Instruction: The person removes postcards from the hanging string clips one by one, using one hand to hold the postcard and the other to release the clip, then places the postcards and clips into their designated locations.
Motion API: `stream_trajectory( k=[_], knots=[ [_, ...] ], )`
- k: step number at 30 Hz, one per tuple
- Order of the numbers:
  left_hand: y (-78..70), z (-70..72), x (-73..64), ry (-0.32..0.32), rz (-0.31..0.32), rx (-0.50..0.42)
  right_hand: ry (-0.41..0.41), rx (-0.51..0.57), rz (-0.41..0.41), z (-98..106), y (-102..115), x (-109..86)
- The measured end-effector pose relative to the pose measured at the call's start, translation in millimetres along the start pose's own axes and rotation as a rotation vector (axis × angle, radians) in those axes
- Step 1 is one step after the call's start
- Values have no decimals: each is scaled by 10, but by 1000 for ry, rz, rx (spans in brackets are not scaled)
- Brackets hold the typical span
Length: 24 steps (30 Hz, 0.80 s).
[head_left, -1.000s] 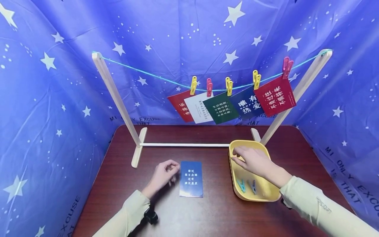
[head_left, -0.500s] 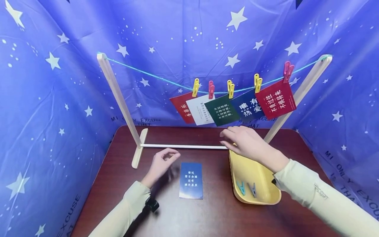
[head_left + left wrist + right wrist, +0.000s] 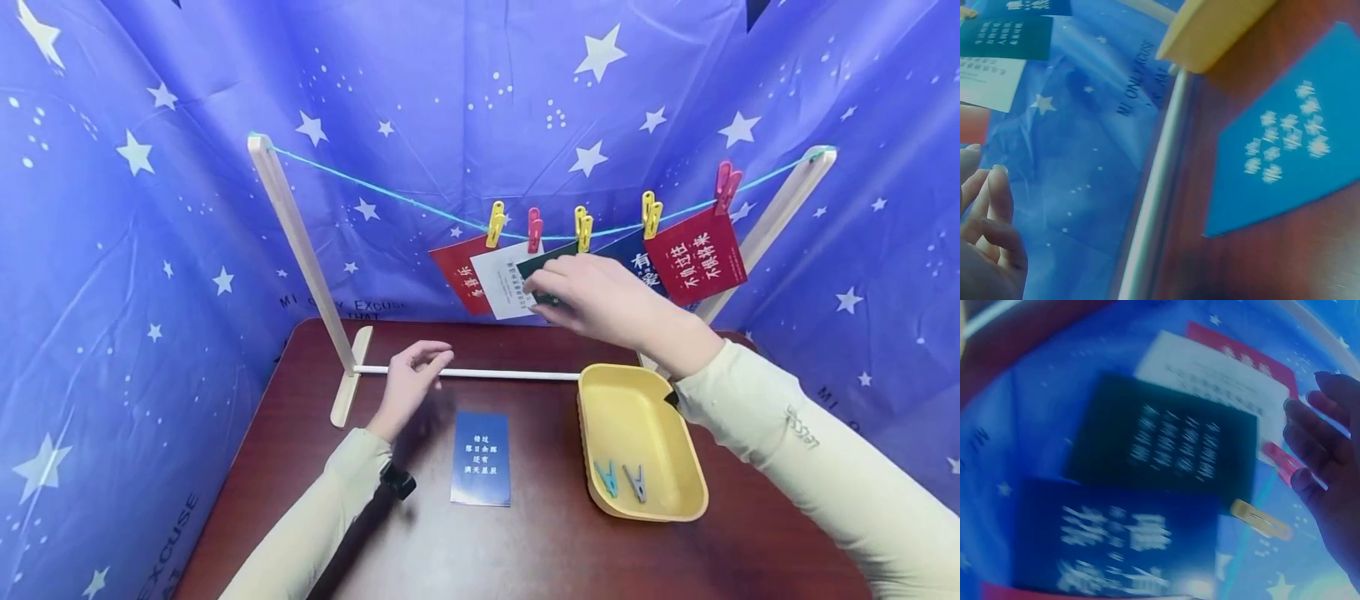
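My left hand (image 3: 412,379) hovers over the white rod (image 3: 510,374), fingers loosely bent and holding nothing visible. A blue card (image 3: 481,458) with white writing lies on the table nearby. My right hand (image 3: 596,296) is raised before the hanging cards, covering much of the green card (image 3: 1160,437). Between its thumb and fingers shows a bit of a pink clothespin (image 3: 1330,410), mostly hidden. Yellow and pink clothespins pin a red card (image 3: 457,275), a white card (image 3: 498,287), the green one, a dark blue card (image 3: 1116,537) and another red card (image 3: 697,254) to the cord (image 3: 390,193).
A yellow basket (image 3: 697,467) stands at the right, with a teal clothespin (image 3: 607,479) and a grey clothespin (image 3: 636,483) inside. Wooden posts (image 3: 300,250) hold the cord's ends. A star-patterned blue curtain (image 3: 450,75) surrounds the dark red table (image 3: 540,550).
My right hand has risen out of the yellow basket and moved left to the hanging cards. The left hand has lifted off the table beside the blue card and moved forward over the rod.
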State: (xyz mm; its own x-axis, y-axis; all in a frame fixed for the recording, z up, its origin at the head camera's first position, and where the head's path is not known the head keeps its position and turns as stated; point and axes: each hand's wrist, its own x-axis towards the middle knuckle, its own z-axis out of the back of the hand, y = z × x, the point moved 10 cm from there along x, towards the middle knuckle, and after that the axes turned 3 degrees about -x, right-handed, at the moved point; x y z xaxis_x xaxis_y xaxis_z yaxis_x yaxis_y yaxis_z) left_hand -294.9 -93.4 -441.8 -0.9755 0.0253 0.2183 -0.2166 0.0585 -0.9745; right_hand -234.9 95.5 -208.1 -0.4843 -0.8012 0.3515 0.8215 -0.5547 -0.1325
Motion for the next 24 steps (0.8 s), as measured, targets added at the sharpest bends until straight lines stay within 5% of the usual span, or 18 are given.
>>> stream_trajectory(
  k=[17,24],
  knots=[
    [-296,-52,437,-85,-97,-166,-53,58,-38,436,-289,810],
    [-352,-119,536,-68,-105,-190,198,121,-255,306,-643,959]
  ],
)
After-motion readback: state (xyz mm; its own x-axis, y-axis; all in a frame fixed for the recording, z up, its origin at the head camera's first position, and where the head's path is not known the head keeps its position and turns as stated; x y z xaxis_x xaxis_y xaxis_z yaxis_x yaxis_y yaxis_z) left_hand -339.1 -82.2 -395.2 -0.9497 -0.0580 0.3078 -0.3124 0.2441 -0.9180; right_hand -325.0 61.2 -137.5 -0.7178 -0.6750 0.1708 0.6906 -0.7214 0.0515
